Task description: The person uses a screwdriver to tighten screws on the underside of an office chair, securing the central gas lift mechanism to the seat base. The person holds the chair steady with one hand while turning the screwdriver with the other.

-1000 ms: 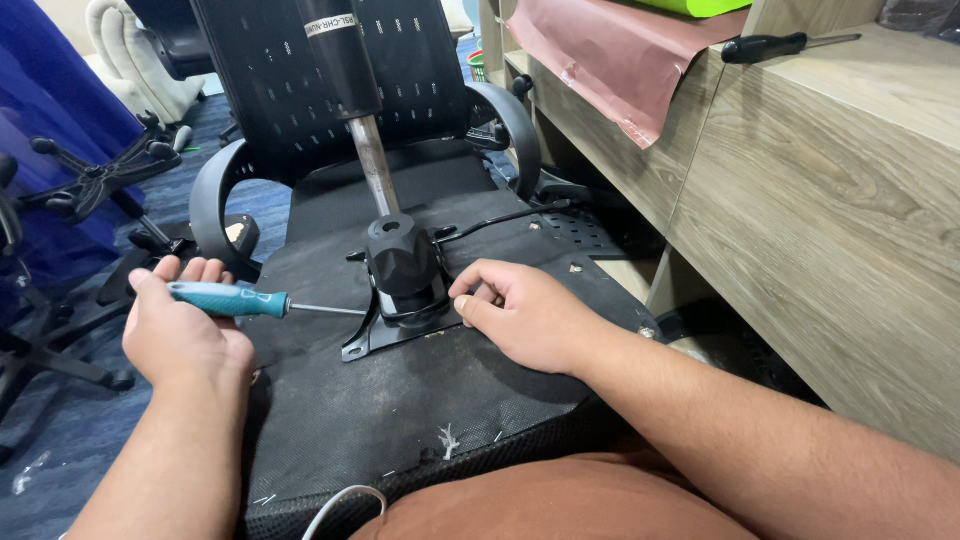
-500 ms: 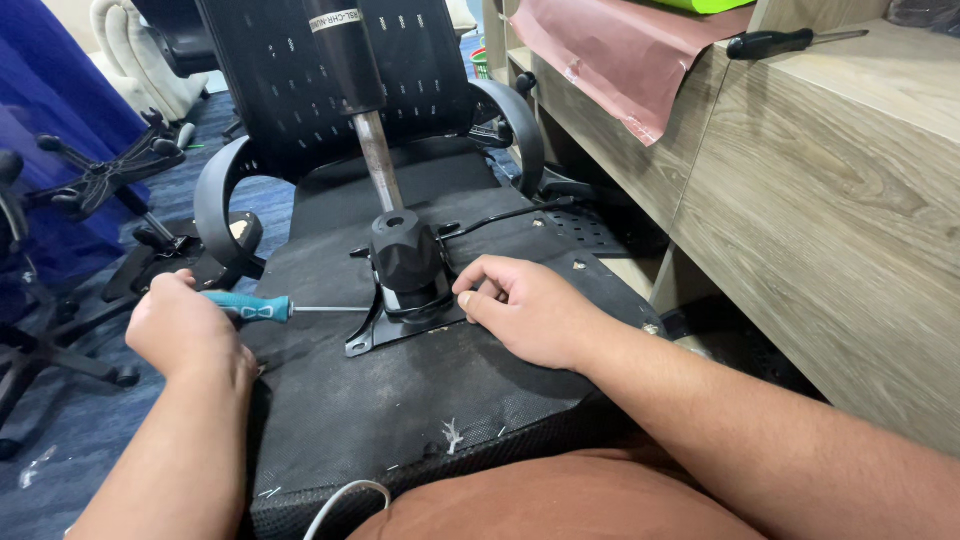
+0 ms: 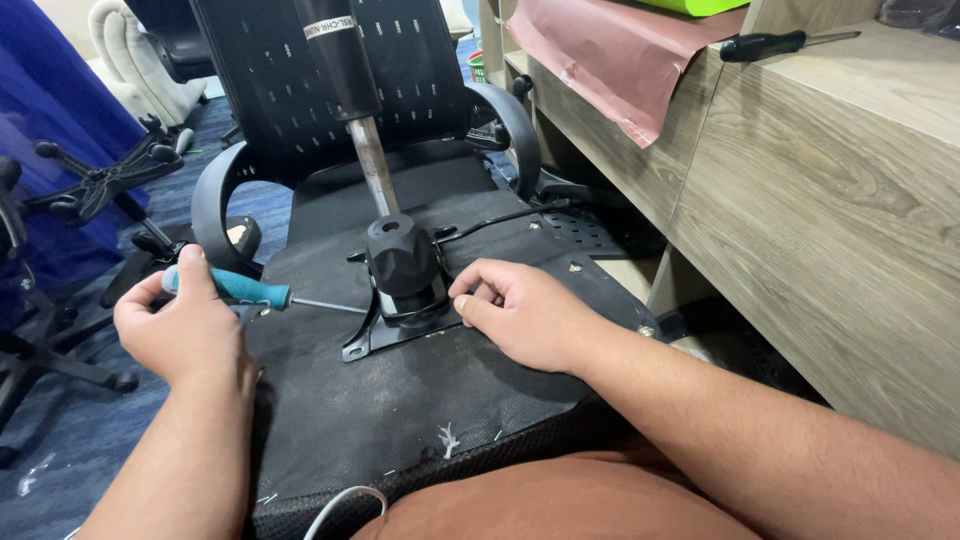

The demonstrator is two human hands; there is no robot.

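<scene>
Here an overturned office chair is shown, its seat underside (image 3: 400, 420) facing up. A teal-handled screwdriver (image 3: 240, 288) is gripped in the closed fingers of the left hand (image 3: 185, 330), and its thin shaft is laid nearly level, the tip just beside the black metal mechanism plate (image 3: 400, 325) at the foot of the gas cylinder (image 3: 372, 165). The right hand (image 3: 525, 315) is rested against the plate's right edge, fingers curled against it; nothing is seen to be held in them.

A slip is judged the main risk: with the shaft held so flat, the tip could skid off the plate toward the right hand close by. The plate might also shift if the bracing hand is eased.

Room is open to the left, though chair bases (image 3: 90, 190) lie near. To the right, movement is bounded by the wooden table (image 3: 850, 220), on which a second, black-handled screwdriver (image 3: 770, 44) is laid.
</scene>
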